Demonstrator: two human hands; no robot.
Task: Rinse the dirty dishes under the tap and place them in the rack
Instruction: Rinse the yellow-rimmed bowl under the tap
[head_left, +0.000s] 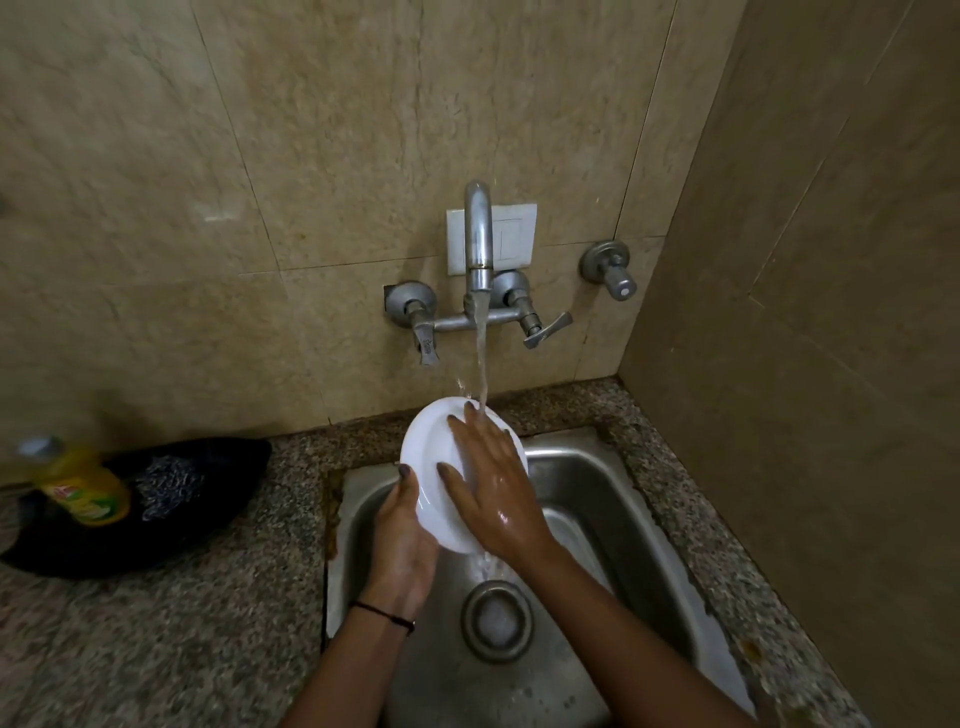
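Gripping tilted round white ceramic plate (431, 447) by rim with left hand (402, 540) beneath running chrome wall tap (479, 234); pressing straight-fingered right hand (493, 493) against it.

Dim, warm indoor light, with wide-angle bending at the edges.
The white plate (426, 452) is the brightest spot. Wet glare shows on the right hand (493, 499) and on the sink (597, 493) steel. The yellow bottle (78, 483) at the left edge is smeared with blur, and the corners fall into shadow.
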